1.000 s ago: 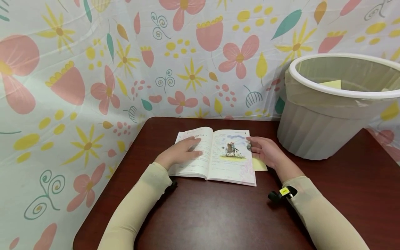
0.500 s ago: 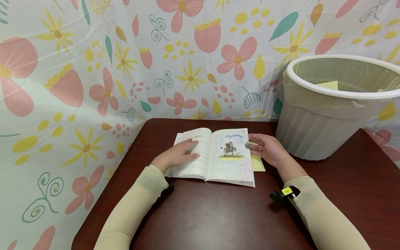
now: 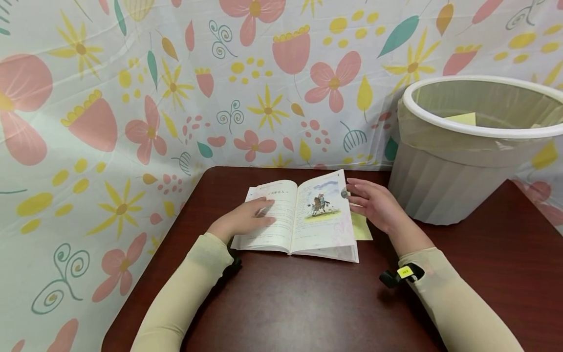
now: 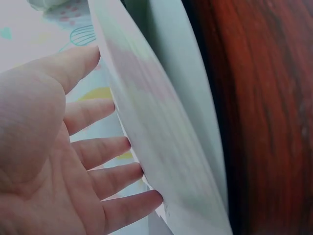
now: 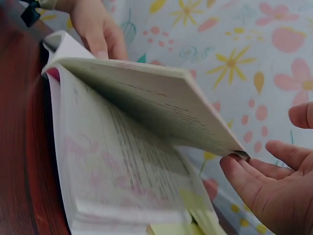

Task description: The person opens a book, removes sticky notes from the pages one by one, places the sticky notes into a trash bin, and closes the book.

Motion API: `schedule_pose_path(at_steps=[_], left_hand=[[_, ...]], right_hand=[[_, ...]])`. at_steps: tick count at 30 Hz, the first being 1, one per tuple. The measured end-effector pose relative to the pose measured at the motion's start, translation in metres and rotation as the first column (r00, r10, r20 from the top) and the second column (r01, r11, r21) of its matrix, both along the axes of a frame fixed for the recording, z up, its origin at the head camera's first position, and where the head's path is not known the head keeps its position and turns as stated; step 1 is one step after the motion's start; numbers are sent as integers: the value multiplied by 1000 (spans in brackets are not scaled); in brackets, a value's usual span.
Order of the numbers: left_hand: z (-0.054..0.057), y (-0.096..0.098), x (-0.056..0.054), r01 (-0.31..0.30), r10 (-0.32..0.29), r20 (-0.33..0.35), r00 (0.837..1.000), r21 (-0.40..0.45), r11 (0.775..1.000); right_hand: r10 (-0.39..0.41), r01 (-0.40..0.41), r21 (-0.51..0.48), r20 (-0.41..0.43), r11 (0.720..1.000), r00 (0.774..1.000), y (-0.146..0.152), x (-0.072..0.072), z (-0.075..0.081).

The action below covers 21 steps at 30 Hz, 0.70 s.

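An open book (image 3: pixel 272 234) lies on the dark table, with printed text on the left page and a horse-and-rider picture on the right page (image 3: pixel 323 230). My left hand (image 3: pixel 242 219) rests on the left page with fingers extended; the left wrist view shows its fingertips touching the paper. At the book's right edge, fingers of my right hand (image 3: pixel 378 204) touch the raised leaves, the thumb standing apart in the right wrist view. A small greyish round piece (image 3: pixel 344 193) sits at that edge; its kind is unclear. Yellow paper (image 3: pixel 361 228) sticks out beneath the leaves.
A ribbed waste bin (image 3: pixel 448 176) with a white rim and clear liner stands at the right, yellow paper (image 3: pixel 464 119) inside it. Behind the reddish-brown table (image 3: pixel 281 303) hangs a flower-patterned curtain (image 3: pixel 264 73).
The leaves on the book's right side have lifted at their outer edge, and my right hand has risen slightly with them. My left hand has slid a little to the left.
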<state>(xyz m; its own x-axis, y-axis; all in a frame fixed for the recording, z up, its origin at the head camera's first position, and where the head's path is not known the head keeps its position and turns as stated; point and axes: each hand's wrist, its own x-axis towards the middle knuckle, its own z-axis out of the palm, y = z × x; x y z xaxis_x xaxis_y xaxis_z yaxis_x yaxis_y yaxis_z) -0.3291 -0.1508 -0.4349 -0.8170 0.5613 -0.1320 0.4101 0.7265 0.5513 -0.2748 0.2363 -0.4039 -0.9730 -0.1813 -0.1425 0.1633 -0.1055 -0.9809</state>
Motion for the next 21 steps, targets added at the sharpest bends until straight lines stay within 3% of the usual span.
schedule_pose_path(at_steps=[12,21], left_hand=[[0,-6,0,-25,24,18,1000,6,1000],[5,-11,1,-52,52,-4,999,-34,998]], right_hand=[[76,-71,46,-142,996,987,-39,24,22],[162,-97,209,-320,973,934,-63,39,22]])
